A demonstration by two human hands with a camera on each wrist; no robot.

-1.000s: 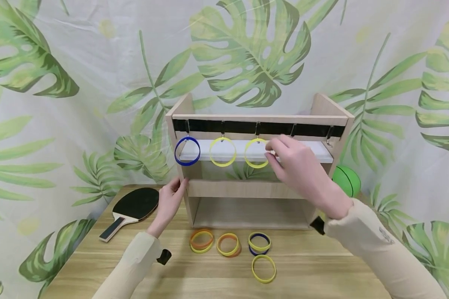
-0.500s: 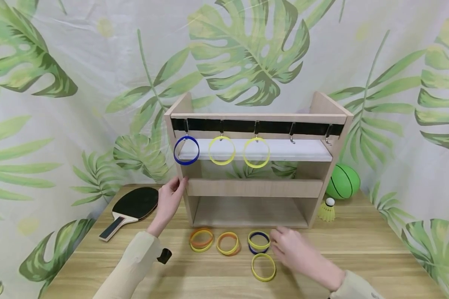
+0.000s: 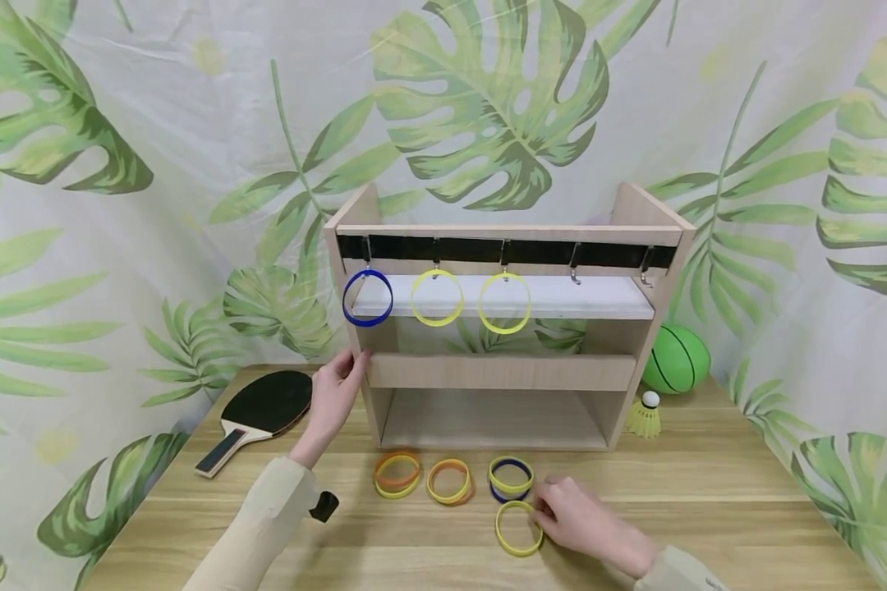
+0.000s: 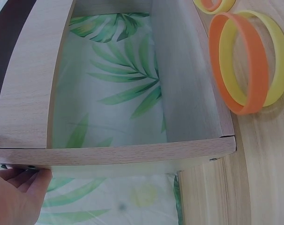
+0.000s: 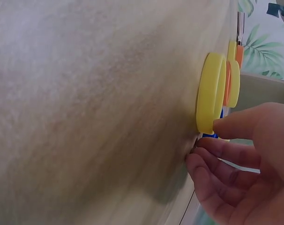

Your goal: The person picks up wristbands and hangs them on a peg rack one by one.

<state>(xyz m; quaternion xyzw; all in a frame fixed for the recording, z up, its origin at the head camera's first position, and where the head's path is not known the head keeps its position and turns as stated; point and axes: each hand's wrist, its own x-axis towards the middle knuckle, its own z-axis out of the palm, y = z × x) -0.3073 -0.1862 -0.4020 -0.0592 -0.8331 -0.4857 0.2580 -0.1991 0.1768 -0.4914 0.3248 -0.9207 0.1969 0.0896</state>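
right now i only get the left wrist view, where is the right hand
Observer: The right hand is down at the table, its thumb at the edge of the yellow ring nearest the person.
Operator: ok and which hooks have no ring
Observer: The two hooks at the right end of the black strip.
Operator: and what colours hang on the others
Observer: From left to right, one blue ring and two yellow rings.
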